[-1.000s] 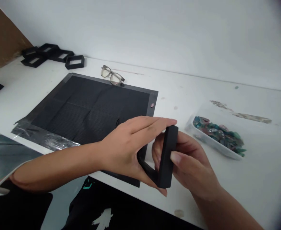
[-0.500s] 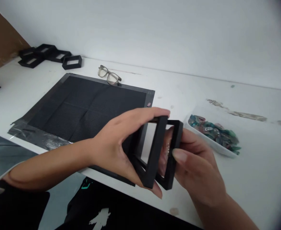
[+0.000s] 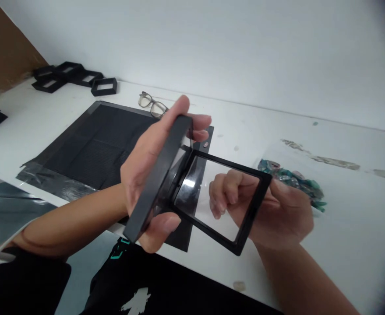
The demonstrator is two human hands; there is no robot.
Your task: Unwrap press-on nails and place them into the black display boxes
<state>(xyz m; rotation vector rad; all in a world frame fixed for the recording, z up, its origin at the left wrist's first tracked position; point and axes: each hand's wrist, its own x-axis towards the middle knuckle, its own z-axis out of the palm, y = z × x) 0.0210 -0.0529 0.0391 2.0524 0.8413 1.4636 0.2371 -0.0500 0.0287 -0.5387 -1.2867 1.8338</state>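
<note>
A black display frame with clear film windows is spread apart like a book between my hands. My left hand is wrapped around its left half, which I see nearly edge-on, with fingers over the top and thumb at the bottom. The right half lies angled toward me, and my right hand pinches its outer edge. Some right-hand fingers show through the clear film, curled behind it. At the middle, the two halves meet along a dark hinge-like edge.
A black mat lies on the white table, with eyeglasses behind it. Several black frames stand at the far left. Behind my right hand, a white tray holds coloured stones. A white wall rises behind.
The two frame halves have swung much wider apart. My left hand has moved up and left with its half, while the right half has turned its window toward me.
</note>
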